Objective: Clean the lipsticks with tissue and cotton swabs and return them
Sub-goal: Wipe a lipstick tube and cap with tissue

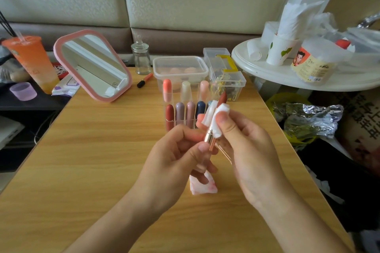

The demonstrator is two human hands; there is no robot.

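Note:
My left hand (181,150) grips the rose-gold base of an open lipstick (210,136) whose reddish-brown bullet (223,98) points up and away. My right hand (242,141) pinches a folded white tissue (216,117) around the lipstick just below the bullet. Behind them a clear organiser (181,108) holds several capped lipsticks in two rows. A used tissue with pink stains (202,186) lies on the wooden table (92,160) under my left hand.
A pink-framed mirror (92,65) leans at the back left beside an orange drink cup (30,61). A glass jar (140,58), a lidded plastic box (181,69) and a clear box of small items (226,80) stand behind the organiser. Tissues (296,18) and a cotton swab tub (314,65) sit on a white side table (287,75) to the right.

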